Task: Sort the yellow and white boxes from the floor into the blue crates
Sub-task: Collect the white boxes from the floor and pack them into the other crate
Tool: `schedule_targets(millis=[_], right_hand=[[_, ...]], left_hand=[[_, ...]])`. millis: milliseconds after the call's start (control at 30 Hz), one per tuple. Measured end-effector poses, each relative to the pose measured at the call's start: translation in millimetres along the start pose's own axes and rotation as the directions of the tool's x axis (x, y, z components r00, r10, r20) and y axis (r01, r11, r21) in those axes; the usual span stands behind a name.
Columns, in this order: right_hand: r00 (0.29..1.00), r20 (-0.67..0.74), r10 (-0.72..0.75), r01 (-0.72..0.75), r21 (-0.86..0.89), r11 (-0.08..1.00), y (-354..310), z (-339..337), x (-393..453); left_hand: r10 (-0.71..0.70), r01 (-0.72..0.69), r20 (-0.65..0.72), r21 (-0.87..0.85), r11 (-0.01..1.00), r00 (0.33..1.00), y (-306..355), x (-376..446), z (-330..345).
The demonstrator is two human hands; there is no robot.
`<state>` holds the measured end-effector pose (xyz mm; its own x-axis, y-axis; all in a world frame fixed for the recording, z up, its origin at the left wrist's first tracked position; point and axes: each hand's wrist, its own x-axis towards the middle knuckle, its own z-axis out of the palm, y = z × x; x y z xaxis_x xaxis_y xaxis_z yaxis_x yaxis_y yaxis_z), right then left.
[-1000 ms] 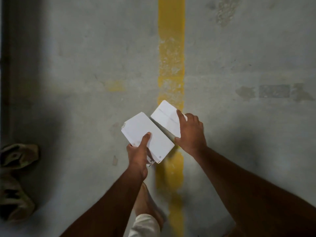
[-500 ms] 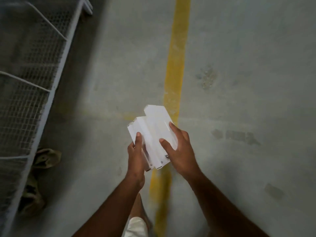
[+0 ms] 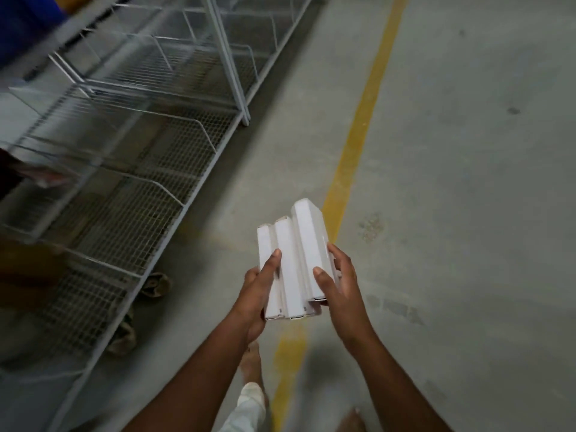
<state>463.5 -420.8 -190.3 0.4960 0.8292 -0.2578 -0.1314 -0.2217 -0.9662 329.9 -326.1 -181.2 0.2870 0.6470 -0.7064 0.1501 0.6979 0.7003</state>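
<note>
From the head camera I see three white boxes [image 3: 291,263] stood on edge side by side, pressed together between my two hands above the concrete floor [image 3: 467,182]. My left hand [image 3: 258,294] grips the leftmost box, thumb laid along its top edge and fingers curled underneath. My right hand [image 3: 341,288] clamps the tallest, rightmost box, thumb on its near face and fingers wrapped round the far side. The stack hangs just left of the yellow floor line [image 3: 358,135].

Compared with half a second ago, the boxes have closed up from a loose fan into a tight row, and the white wire rack [image 3: 131,157] now fills the left. A blue shape [image 3: 21,23] at the top-left corner may be a crate; it is too blurred to tell.
</note>
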Motion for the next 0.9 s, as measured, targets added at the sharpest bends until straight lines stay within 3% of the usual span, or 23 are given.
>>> schedule_targets(millis=[133, 300, 733, 900], right_hand=[[0.997, 0.075, -0.007, 0.002, 0.079, 0.997, -68, 6, -36], [0.985, 0.163, -0.054, 0.045, 0.060, 0.997, -133, 26, -60], [0.915, 0.386, -0.114, 0.109, 0.035, 0.993, -233, 131, -48], [0.894, 0.429, -0.129, 0.129, 0.030, 0.991, -263, 187, -30]], left_hand=[[0.050, -0.039, 0.157, -0.071, 0.997, 0.986, 45, -74, -13], [0.073, -0.039, 0.222, -0.154, 0.987, 0.972, 86, -138, -43], [0.386, -0.350, 0.143, -0.224, 0.909, 0.911, 185, -155, -139], [0.434, -0.412, 0.067, -0.211, 0.886, 0.899, 230, -152, -182]])
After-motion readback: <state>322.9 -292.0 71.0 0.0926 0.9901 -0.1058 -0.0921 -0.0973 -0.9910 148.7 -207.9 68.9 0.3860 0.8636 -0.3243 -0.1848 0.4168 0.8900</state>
